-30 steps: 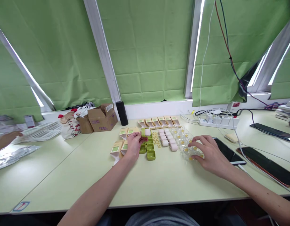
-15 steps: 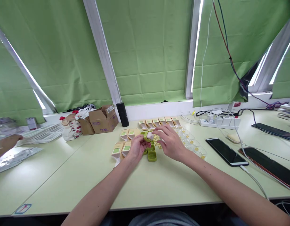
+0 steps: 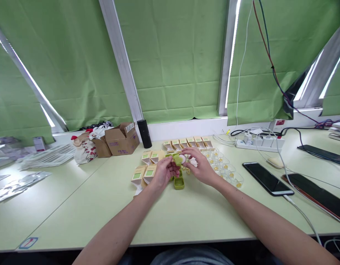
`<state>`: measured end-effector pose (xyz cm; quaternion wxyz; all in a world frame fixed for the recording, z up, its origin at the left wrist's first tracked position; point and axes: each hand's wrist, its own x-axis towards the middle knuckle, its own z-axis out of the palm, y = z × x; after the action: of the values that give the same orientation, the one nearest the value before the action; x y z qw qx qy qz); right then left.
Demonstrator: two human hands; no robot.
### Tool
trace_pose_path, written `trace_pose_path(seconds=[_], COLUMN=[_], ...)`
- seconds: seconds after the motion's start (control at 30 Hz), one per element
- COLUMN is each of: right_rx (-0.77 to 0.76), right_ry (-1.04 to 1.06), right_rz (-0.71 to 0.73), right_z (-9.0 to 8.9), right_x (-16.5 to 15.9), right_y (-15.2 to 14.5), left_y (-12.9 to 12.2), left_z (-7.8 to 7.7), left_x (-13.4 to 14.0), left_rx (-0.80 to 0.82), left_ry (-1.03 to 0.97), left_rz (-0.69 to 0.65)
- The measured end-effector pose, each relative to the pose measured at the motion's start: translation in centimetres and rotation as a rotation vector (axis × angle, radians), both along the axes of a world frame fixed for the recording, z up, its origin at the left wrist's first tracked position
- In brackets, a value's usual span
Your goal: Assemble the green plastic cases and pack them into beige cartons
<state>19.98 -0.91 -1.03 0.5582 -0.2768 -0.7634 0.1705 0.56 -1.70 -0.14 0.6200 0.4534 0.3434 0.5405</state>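
Note:
My left hand (image 3: 164, 171) is closed around a small green case (image 3: 177, 159), raised above the table. A white rounded piece (image 3: 183, 158) shows at the right side of the case. My right hand (image 3: 200, 167) has thumb and fingers pinched at that white piece. More square green cases (image 3: 179, 183) lie under my hands, partly covered by them. Beside my right hand sit several clear plastic cups with yellow centres (image 3: 225, 167). To the left of my left hand stand several tan cartons with green labels (image 3: 137, 176).
A row of similar cartons (image 3: 183, 143) stands farther back. At the back left are a black cylinder (image 3: 144, 134), a cardboard box (image 3: 121, 141) and a patterned bag (image 3: 84, 151). On the right lie a phone (image 3: 266, 178), charging cables and a power strip (image 3: 259, 143).
The green case in my left hand has turned and shifted slightly right. My right fingers have closed in on the white piece. Another person's hand has left the left edge.

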Motion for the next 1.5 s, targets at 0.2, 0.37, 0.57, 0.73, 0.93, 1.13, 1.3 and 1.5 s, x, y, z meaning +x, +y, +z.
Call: trace_pose_path(seconds=[0.2, 0.37, 0.57, 0.73, 0.93, 1.13, 1.3, 1.5], right_rx=[-0.453, -0.636, -0.783, -0.805, -0.814, -0.757, -0.72, -0.65], right_ry=[0.478, 0.682, 0.754, 0.758, 0.807, 0.777, 0.737, 0.641], right_rz=[0.257, 0.383, 0.45, 0.442, 0.419, 0.354, 0.293, 0.226], right_z=[-0.6, -0.7, -1.2, -1.6, -1.2, -1.2, -1.6, -1.5], right_x=[-0.4, -0.5, -0.5, -0.4, -0.6, -0.9, -0.9, -0.8], right_y=[0.7, 0.5, 0.6, 0.9, 0.5, 0.2, 0.6, 0.5], left_y=[0.2, 0.5, 0.5, 0.5, 0.4, 0.3, 0.5, 0.8], left_z=[0.0, -0.3, -0.4, -0.4, -0.4, -0.5, -0.7, -0.9], left_x=[-0.5, -0.5, -0.3, -0.3, -0.3, -0.3, -0.3, -0.3], left_rx=[0.056, 0.111, 0.145, 0.161, 0.185, 0.259, 0.308, 0.465], left_ry=[0.044, 0.057, 0.072, 0.087, 0.11, 0.157, 0.193, 0.316], left_rz=[0.061, 0.099, 0.114, 0.125, 0.134, 0.16, 0.194, 0.271])
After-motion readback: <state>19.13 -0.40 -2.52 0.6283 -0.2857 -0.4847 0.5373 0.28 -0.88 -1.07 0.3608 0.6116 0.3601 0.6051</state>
